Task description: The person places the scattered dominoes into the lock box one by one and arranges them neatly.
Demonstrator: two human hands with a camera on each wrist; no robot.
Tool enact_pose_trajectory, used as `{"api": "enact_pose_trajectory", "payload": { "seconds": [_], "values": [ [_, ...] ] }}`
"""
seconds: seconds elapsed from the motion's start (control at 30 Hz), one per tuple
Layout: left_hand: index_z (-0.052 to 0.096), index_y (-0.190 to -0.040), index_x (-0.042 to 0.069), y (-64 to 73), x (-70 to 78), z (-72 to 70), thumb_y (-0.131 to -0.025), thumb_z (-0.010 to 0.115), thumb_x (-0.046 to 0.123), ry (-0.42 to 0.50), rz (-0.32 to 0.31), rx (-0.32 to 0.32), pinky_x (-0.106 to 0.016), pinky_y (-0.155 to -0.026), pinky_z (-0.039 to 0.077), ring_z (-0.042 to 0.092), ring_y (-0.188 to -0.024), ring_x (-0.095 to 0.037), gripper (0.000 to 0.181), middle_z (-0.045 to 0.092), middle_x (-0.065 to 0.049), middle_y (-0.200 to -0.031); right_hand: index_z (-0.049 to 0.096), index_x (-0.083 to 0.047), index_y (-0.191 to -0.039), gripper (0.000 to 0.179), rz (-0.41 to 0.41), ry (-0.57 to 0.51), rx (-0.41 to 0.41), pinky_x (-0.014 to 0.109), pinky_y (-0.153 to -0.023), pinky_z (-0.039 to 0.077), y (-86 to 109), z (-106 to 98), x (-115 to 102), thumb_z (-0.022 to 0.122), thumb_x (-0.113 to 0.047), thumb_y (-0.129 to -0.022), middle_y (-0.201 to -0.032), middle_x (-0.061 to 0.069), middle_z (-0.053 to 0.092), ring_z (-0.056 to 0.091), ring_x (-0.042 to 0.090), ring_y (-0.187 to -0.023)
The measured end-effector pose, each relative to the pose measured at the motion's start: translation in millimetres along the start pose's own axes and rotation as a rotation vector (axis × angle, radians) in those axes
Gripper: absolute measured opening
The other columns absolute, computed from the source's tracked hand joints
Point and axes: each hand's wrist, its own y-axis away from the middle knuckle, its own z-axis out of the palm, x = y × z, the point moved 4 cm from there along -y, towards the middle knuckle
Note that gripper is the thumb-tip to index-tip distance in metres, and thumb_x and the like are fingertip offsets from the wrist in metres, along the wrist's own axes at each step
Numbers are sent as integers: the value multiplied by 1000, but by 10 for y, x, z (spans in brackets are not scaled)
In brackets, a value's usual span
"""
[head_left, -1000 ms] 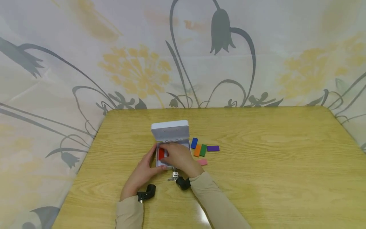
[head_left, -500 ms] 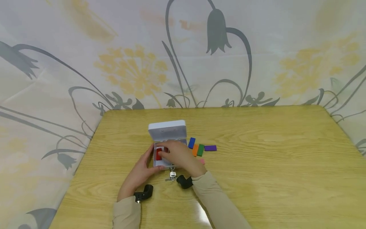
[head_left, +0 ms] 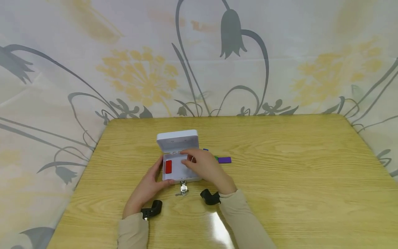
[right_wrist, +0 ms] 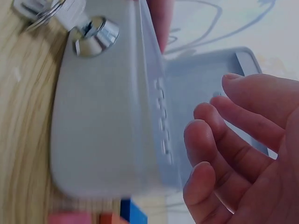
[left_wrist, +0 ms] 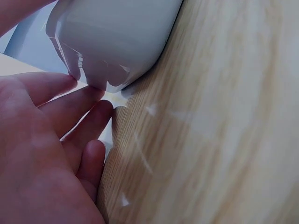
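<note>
A white metal cash box (head_left: 176,172) stands on the table with its lid (head_left: 178,141) raised at the back. Inside, a red block (head_left: 168,166) lies flat by the left wall. My left hand (head_left: 148,186) holds the box's left side, thumb at the front rim and fingers at the far left; in the left wrist view fingertips touch a box corner (left_wrist: 112,46). Over the box's right part is my right hand (head_left: 207,168), fingers loosely bent, nothing between them. A lock (right_wrist: 97,37) with keys (head_left: 182,189) sits in the box's front.
Right of the box lie a purple block (head_left: 225,160), a green block (head_left: 216,158) and a blue block (head_left: 206,149), the last two partly hidden by my right hand. The right wrist view also shows pink (right_wrist: 70,218) and orange blocks (right_wrist: 112,218) beside the box.
My right hand has let go of the red block, which stays at the box's left wall, and has drawn back to the right. The left hand keeps its place on the box.
</note>
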Motion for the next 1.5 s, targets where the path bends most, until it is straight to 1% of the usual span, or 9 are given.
{"api": "enact_pose_trajectory", "payload": {
  "seconds": [0.2, 0.37, 0.53, 0.73, 0.87, 1.03, 1.27, 1.37, 1.5],
  "values": [
    [13, -144, 23, -5, 8, 2, -67, 72, 48, -2, -9, -1, -49, -104, 16, 13, -133, -26, 100, 17, -4, -147, 62, -15, -113, 30, 67, -49, 54, 24, -56, 41, 172, -119, 145, 59, -28, -86, -73, -10, 52, 46, 7, -62],
    [13, -144, 23, -4, 12, -5, -68, 73, 47, -20, -10, 1, -50, -104, 16, 12, -133, -28, 100, 17, -6, -147, 62, -14, -113, 29, 113, -104, 116, 26, -58, 42, 316, -213, 268, 60, -25, -86, -73, -9, 53, 48, 8, -63],
    [13, -144, 23, -1, 5, 4, -68, 72, 49, -26, -15, -6, -50, -104, 16, 12, -133, -29, 100, 16, -6, -147, 64, -14, -109, 25, 196, -126, 148, 27, -64, 43, 456, -232, 427, 59, -24, -86, -79, -9, 56, 49, 9, -70],
    [13, -144, 24, -6, -6, 15, -67, 72, 49, -21, -11, -9, -50, -104, 16, 12, -133, -28, 100, 16, -6, -147, 64, -15, -110, 24, 252, -142, 158, 28, -62, 43, 586, -225, 588, 59, -23, -87, -82, -8, 57, 50, 11, -71],
    [12, -144, 24, -3, -3, 19, -67, 72, 49, -28, -16, -12, -51, -103, 16, 12, -133, -29, 101, 16, -7, -147, 64, -18, -107, 22, 278, -129, 194, 28, -66, 44, 632, -265, 657, 59, -24, -87, -87, -7, 58, 52, 11, -76],
    [12, -144, 24, 17, -10, -2, -67, 70, 52, -44, -37, 0, -52, -103, 16, 12, -133, -30, 101, 15, -7, -147, 64, -15, -103, 19, 293, -86, 249, 28, -65, 42, 633, -313, 734, 59, -22, -87, -87, -2, 54, 49, 13, -75],
    [12, -144, 23, 26, -8, 2, -69, 69, 51, -37, -30, -12, -51, -103, 16, 12, -133, -29, 99, 15, -7, -147, 63, -11, -105, 23, 397, -80, 314, 29, -62, 40, 692, -357, 871, 60, -23, -86, -94, 5, 50, 47, 16, -76],
    [12, -144, 23, 19, -5, 10, -69, 70, 51, -33, -24, -11, -51, -103, 16, 12, -133, -29, 99, 15, -7, -147, 63, -9, -104, 24, 410, -84, 328, 30, -63, 39, 710, -370, 901, 61, -23, -85, -95, 8, 49, 47, 18, -77],
    [11, -145, 22, 13, 10, 10, -70, 70, 49, -26, -16, -12, -51, -103, 15, 12, -133, -30, 99, 15, -7, -147, 63, -9, -104, 25, 429, -79, 325, 29, -62, 38, 708, -360, 919, 62, -23, -84, -93, 8, 47, 45, 18, -76]
  ]
}}
